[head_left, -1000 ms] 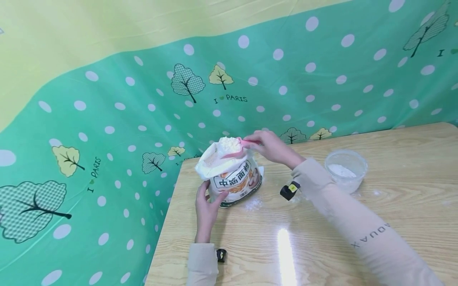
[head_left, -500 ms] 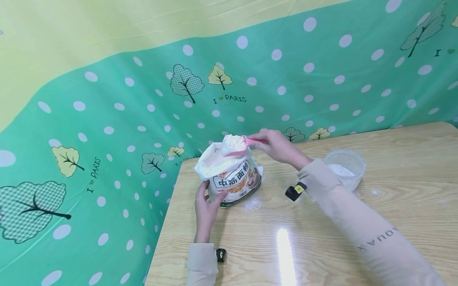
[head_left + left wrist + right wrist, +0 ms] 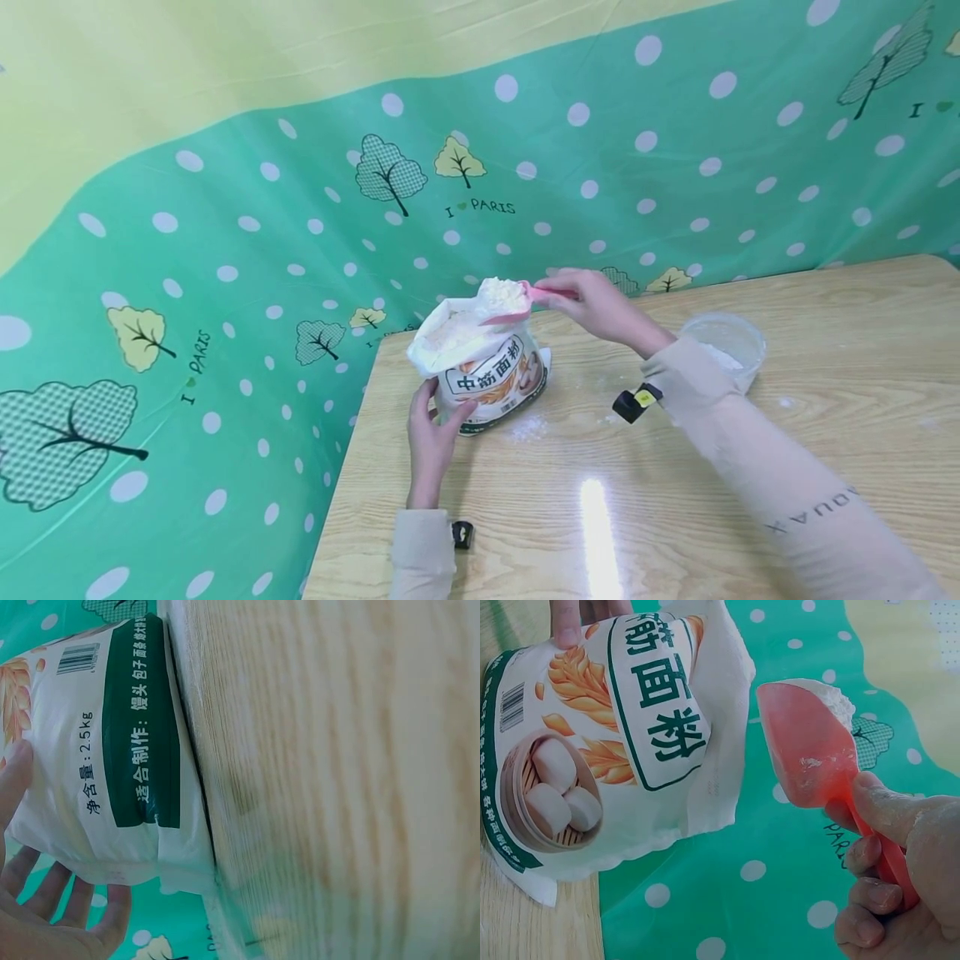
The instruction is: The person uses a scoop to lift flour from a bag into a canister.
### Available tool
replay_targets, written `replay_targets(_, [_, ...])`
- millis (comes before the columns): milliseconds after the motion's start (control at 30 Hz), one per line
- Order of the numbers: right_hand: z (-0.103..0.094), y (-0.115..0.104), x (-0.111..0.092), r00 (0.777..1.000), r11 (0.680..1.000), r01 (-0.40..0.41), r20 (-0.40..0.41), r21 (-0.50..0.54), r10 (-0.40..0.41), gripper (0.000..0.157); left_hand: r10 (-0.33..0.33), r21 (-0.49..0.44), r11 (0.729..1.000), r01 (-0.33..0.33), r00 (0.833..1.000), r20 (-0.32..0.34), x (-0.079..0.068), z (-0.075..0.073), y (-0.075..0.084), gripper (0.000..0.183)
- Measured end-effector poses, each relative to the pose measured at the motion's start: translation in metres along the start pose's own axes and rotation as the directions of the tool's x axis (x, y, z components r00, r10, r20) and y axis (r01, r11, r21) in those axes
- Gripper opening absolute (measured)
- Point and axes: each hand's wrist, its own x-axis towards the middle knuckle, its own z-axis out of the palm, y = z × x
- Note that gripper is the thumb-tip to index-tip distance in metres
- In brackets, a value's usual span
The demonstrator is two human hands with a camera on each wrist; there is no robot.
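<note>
The pink scoop (image 3: pixel 806 742), heaped with white flour (image 3: pixel 501 295), is in my right hand (image 3: pixel 600 307), whose fingers wrap its handle. In the head view the scoop overlaps the right side of the flour bag's open mouth; the right wrist view shows a gap between them. The flour bag (image 3: pixel 491 379) stands on the table with its top rolled outward. My left hand (image 3: pixel 432 437) holds the bag low on its near left side, thumb on the printed front and fingers around the side, as the left wrist view (image 3: pixel 60 907) shows.
A clear plastic tub (image 3: pixel 738 333) with white flour inside stands to the right, partly hidden behind the right sleeve (image 3: pixel 720 408). Flour dust (image 3: pixel 528 427) lies on the wooden table (image 3: pixel 525 517). A green dotted curtain (image 3: pixel 300 250) hangs behind and along the left edge.
My right hand has moved right and slightly up, carrying the loaded scoop from over the bag's mouth toward its right rim. The left hand and the bag have stayed put.
</note>
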Motion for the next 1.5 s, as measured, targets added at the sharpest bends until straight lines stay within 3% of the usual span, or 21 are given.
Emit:
replay_targets(367, [-0.015, 0.013, -0.013, 0.999, 0.999, 0.024, -0.037, -0.027, -0.025, 0.035, -0.002, 0.006, 1.0, 0.002, 1.0, 0.005, -0.001, -0.001, 0.0, 0.077])
replay_targets(700, [-0.025, 0.024, -0.025, 0.997, 0.999, -0.011, -0.077, -0.038, 0.008, 0.034, 0.007, 0.009, 1.0, -0.007, 1.0, 0.012, 0.001, 0.0, 0.0, 0.076])
replay_targets(1133, [-0.034, 0.033, -0.04, 0.997, 0.997, 0.021, -0.077, -0.07, -0.027, 0.035, 0.0, 0.0, 1.0, 0.0, 1.0, 0.012, -0.001, -0.002, -0.001, 0.078])
replay_targets(1500, [-0.045, 0.037, -0.054, 0.992, 0.998, 0.027, -0.119, -0.048, -0.033, 0.03, 0.015, -0.009, 1.0, -0.015, 1.0, 0.01, 0.0, -0.001, -0.001, 0.076])
